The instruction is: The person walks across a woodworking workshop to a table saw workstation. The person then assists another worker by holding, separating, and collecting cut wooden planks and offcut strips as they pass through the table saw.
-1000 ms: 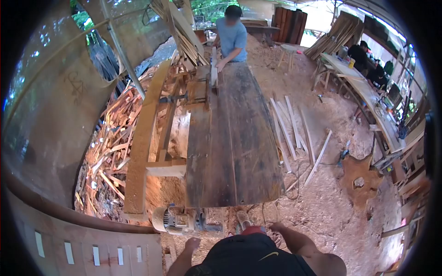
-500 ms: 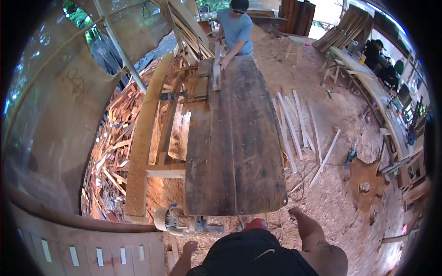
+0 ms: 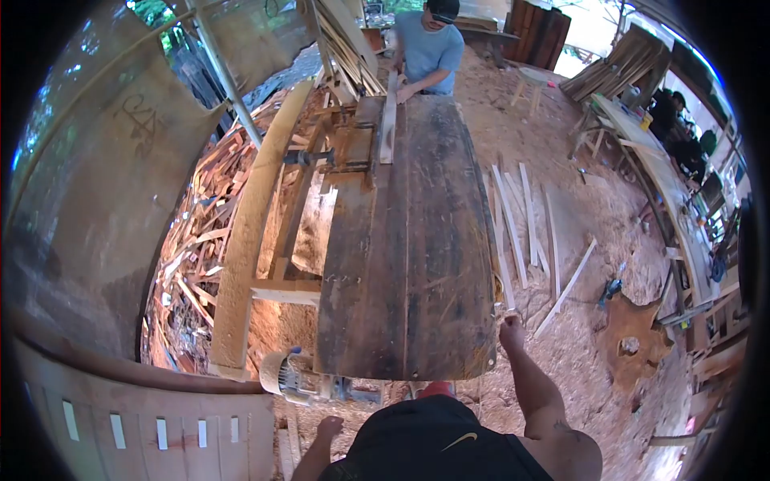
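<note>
My right hand [image 3: 511,324] reaches forward beside the near right corner of the dark wooden table [image 3: 405,321]. Its fingers are drawn together. The near end of a pale wood strip [image 3: 507,293] appears right at the fingertips; I cannot make out whether they grip it. My left hand [image 3: 330,427] hangs low by my body, loosely curled, with nothing visible in it. At the table's far end, a person in a light blue shirt [image 3: 429,56] has both hands on a wooden board [image 3: 389,120] lying along the tabletop.
A motor [image 3: 293,378] sits below the table's near edge. Several wood strips [image 3: 532,216] lie on the sawdust floor at right, near a flat wood slab [image 3: 634,329]. Scrap wood [image 3: 192,248] is heaped at left. A long workbench [image 3: 666,176] stands at far right.
My right hand has moved forward and up to the table's near right corner, its fingers now together. At the far end, the board has come slightly nearer. The view has shifted a little.
</note>
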Demonstrator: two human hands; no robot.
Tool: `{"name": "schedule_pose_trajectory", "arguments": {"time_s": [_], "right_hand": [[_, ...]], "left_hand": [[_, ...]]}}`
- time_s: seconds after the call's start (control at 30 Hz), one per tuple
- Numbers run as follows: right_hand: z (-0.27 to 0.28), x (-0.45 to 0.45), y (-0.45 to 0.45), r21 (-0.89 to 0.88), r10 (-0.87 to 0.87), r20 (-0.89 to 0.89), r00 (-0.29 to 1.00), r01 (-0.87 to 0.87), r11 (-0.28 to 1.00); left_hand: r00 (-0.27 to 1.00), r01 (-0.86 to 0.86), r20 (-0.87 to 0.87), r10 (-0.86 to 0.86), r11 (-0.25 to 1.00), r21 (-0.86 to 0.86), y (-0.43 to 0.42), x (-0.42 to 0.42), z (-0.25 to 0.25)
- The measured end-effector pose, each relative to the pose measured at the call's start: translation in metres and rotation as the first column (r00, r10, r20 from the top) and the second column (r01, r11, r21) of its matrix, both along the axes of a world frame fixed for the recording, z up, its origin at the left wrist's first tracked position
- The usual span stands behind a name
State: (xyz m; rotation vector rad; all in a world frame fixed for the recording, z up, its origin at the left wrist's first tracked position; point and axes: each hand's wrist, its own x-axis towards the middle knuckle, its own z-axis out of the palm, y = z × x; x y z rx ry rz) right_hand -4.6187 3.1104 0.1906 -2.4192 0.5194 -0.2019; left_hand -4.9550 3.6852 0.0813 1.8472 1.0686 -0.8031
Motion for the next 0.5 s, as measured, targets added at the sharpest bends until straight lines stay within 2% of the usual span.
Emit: {"name": "schedule_pose_trajectory", "arguments": {"time_s": [0.03,0.1,0.2,0.27,0.3,0.37,0.47,0.5], "right_hand": [[0.007,0.009,0.012,0.061,0.018,0.048,0.999,-0.021,0.998],[0.007,0.027,0.031,0.049,0.044,0.070,0.997,-0.047,0.998],[0.010,0.045,0.058,0.042,0.115,0.159,0.981,-0.123,0.992],[0.017,0.047,0.077,0.068,0.163,0.228,0.960,-0.183,0.981],[0.019,0.050,0.086,0.092,0.164,0.164,0.973,-0.181,0.979],[0.023,0.054,0.101,0.135,0.167,0.034,0.985,-0.170,0.976],[0.070,0.046,0.125,0.080,0.230,-0.029,0.973,-0.227,0.970],[0.056,0.050,0.125,0.114,0.247,-0.026,0.969,-0.243,0.963]], "left_hand": [[1.000,-0.009,0.016,0.009,1.000,-0.022,-0.003,0.002,0.008],[0.998,-0.024,0.049,0.027,0.998,-0.066,0.004,0.000,0.002],[0.981,0.157,0.105,-0.162,0.986,0.048,0.014,-0.007,-0.019],[0.994,-0.035,0.098,0.040,0.998,-0.056,0.005,-0.005,-0.001],[0.986,-0.131,0.089,0.140,0.986,-0.107,-0.001,-0.002,0.014],[0.988,-0.126,0.077,0.134,0.988,-0.094,-0.005,0.001,0.024],[0.992,-0.115,0.050,0.119,0.991,-0.072,-0.007,-0.001,0.032],[0.993,-0.110,0.041,0.113,0.992,-0.064,-0.008,-0.001,0.033]]}}
